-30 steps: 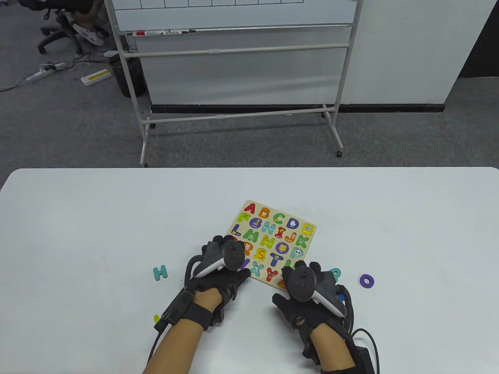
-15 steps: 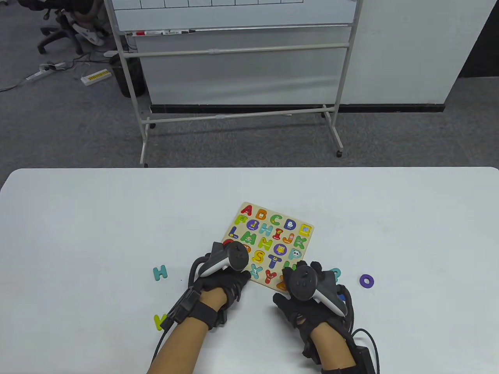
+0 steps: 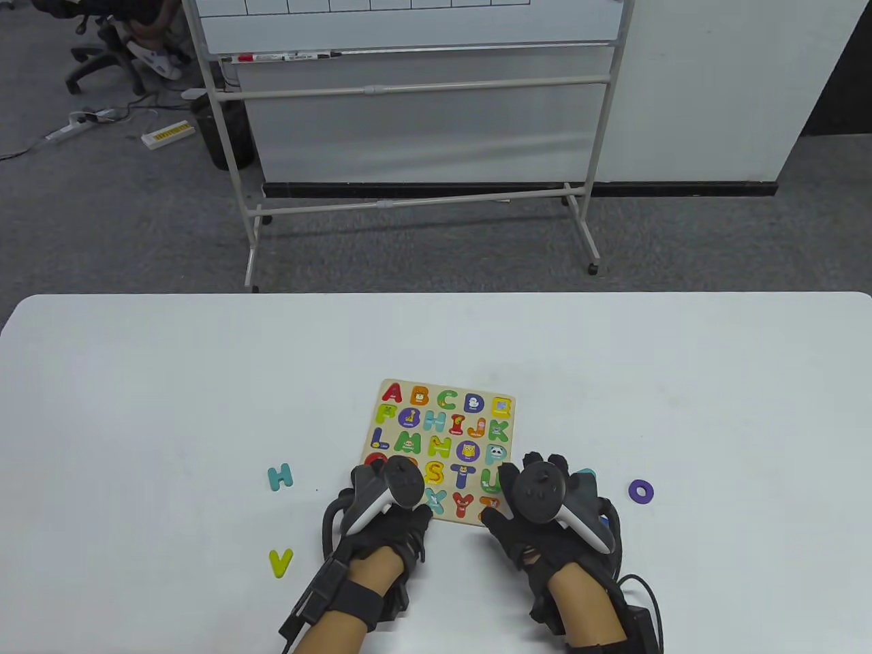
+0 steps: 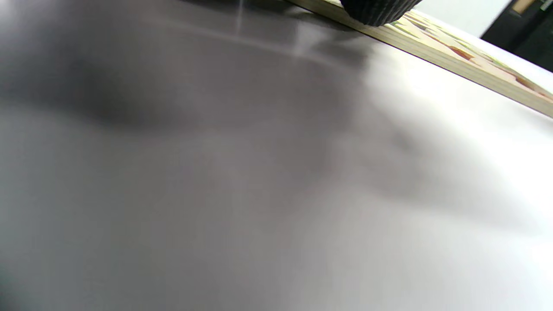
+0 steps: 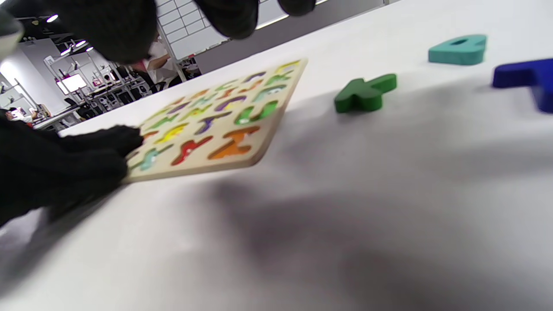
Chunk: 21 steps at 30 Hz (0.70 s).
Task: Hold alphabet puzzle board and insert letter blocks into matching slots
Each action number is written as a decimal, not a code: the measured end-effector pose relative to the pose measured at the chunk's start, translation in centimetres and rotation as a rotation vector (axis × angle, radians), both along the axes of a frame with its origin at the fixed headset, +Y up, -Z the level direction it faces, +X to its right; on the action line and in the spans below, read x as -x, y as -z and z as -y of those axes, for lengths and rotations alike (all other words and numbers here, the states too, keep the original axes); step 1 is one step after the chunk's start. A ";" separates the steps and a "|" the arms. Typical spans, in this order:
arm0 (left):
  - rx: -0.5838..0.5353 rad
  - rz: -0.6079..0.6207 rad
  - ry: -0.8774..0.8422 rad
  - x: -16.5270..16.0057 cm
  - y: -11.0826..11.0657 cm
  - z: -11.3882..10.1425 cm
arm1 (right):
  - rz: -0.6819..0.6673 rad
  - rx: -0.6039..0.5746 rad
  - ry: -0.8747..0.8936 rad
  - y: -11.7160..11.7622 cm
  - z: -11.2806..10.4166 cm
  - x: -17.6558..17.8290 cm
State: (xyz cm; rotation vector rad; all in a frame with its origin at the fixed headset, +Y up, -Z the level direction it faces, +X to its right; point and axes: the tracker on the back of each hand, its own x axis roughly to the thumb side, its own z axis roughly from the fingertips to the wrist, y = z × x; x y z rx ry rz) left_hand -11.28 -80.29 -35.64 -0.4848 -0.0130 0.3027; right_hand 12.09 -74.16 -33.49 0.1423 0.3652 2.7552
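Since the earlier frames the wooden alphabet puzzle board (image 3: 443, 446) has slid toward the person and turned until its rows run nearly square to the bench (image 3: 170, 381) edge; both hands came back with it.

Nearest, the left hand (image 3: 388, 507) rests on the board's near-left corner, and the left wrist view shows one gloved fingertip (image 4: 376, 11) pressing on the board's top edge. How its other fingers lie I cannot tell. The right hand (image 3: 538, 518) sits at the near-right corner, fingers apart above the board in its wrist view and holding nothing.

Loose foam-like letters lie around: a yellow V (image 3: 281, 563), a teal H (image 3: 279, 477), a purple O (image 3: 640, 490), and by the right hand a green K-shaped block (image 5: 365, 93), a teal block (image 5: 458, 48) and a blue block (image 5: 525, 80).

The board looks thin, stiff and light, so it will likely skid on the smooth bench unless pinned at a corner or edge. The blocks seem light and rigid; pinching each by its sides should work. Several slots showing printed animal pictures look unfilled.
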 end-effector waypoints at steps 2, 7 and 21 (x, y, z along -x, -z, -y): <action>0.009 -0.025 0.008 0.0 -1.0 0.0 | 0.004 -0.001 -0.003 0.0 0.0 0.0; 0.032 -0.059 0.037 -0.1 -3.2 0.0 | 0.026 -0.037 -0.041 0.0 -0.3 -0.3; 0.002 -0.020 0.151 -0.1 -6.7 0.0 | 0.129 -0.248 0.131 -0.8 -3.7 -3.4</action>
